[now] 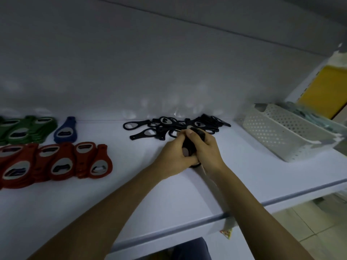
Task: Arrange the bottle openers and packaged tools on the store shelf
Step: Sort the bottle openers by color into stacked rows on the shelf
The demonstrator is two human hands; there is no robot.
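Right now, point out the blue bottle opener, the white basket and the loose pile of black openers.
blue bottle opener (pixel 65 126): head view, blue body above metal slot.
white basket (pixel 272 132): head view, perforated side wall.
pile of black openers (pixel 169 126): head view, opener near the pile's middle.

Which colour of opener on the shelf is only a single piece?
The blue opener, behind the red ones and right of the green pile. Red, green and black ones all lie in groups.
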